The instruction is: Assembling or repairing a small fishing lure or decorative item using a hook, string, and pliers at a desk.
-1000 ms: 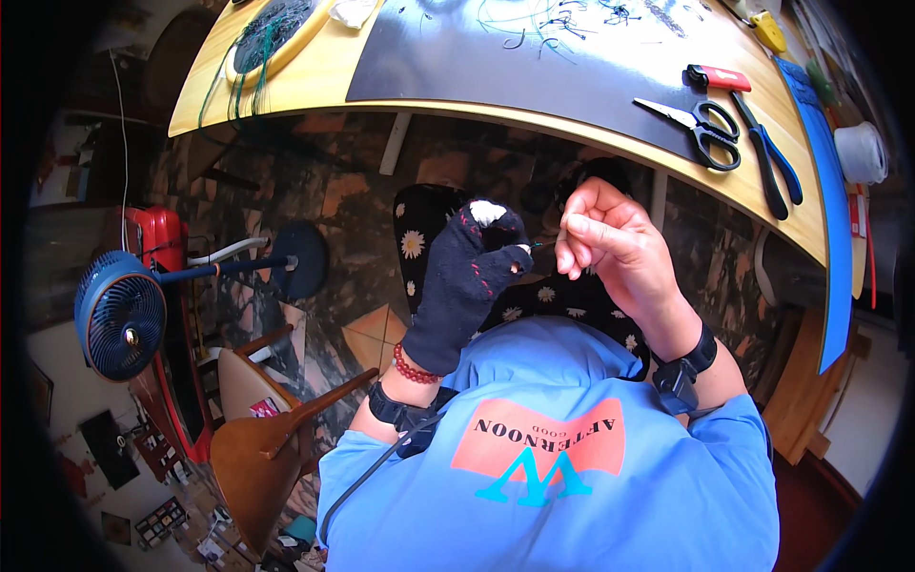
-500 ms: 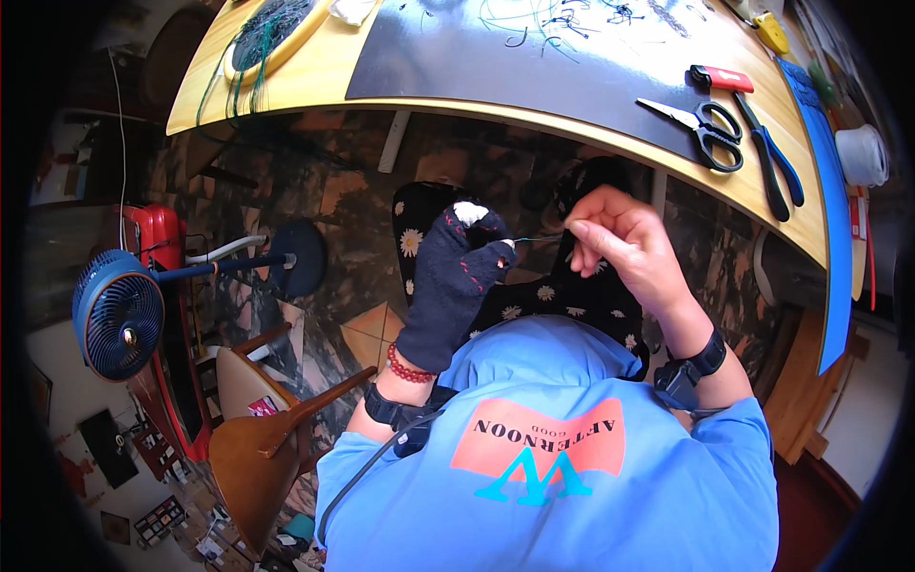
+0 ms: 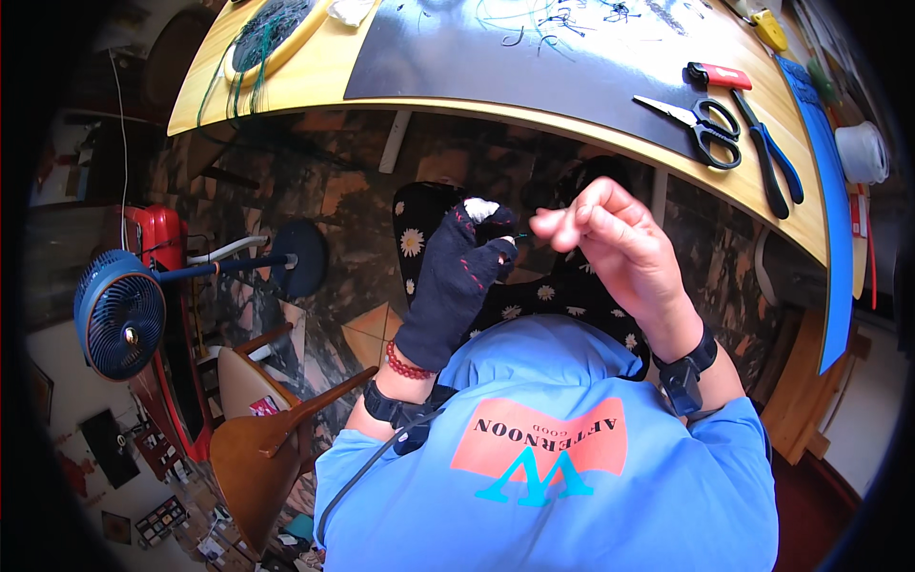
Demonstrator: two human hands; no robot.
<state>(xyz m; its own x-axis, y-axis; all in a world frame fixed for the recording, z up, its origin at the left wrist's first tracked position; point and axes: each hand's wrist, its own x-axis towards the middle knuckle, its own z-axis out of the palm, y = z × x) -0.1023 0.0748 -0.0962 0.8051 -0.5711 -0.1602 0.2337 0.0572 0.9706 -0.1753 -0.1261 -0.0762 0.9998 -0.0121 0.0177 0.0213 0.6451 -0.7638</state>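
My left hand, in a dark worn glove with white at a fingertip, is closed in a pinch over my lap. A short piece of thin green line sticks out from its thumb and fingertips. Just right of it is my bare right hand, fingers bent and drawn together, their tips smeared by motion. Those tips are close to the end of the line. Whether they hold any of it is too blurred to make out.
On the table ahead lie black scissors, blue-and-black pliers, a red lighter and small dark hooks on a dark mat. A yellow-rimmed tray holds green lines. Left stand a blue fan and a wooden chair.
My right fingers pinched the line's stretched end earlier; now they have moved left, close to my left fingertips, and less line shows. My left hand has stayed nearly still.
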